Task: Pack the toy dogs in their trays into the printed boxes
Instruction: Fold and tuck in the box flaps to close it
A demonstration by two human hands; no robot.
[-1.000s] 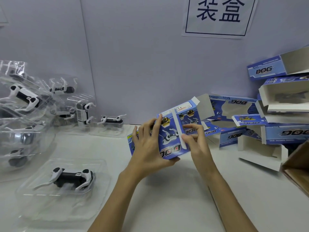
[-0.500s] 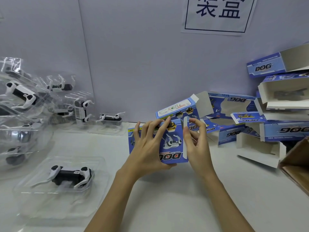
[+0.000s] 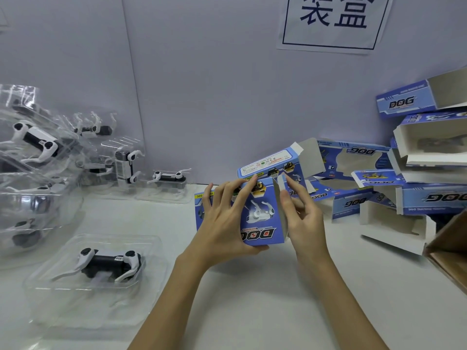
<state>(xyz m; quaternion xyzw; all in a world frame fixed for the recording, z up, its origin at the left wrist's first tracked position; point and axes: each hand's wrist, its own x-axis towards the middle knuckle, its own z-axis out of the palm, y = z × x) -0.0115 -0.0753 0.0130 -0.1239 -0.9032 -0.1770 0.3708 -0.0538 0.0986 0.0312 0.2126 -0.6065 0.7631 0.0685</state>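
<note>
Both hands up over table [image 3: 252, 311]. Left hand [image 3: 225, 223] grips blue box [image 3: 260, 218], fingers spread on front. Right hand [image 3: 303, 218] pinches its side flap. Dog [image 3: 108, 263] in tray [image 3: 75, 304], lower left.

Pale workbench set against grey partition.
White tabletop [image 3: 252, 311] is backed by lavender-grey wall panels [image 3: 214, 84]; a printed paper sign [image 3: 333, 21] is fixed upper right.
</note>
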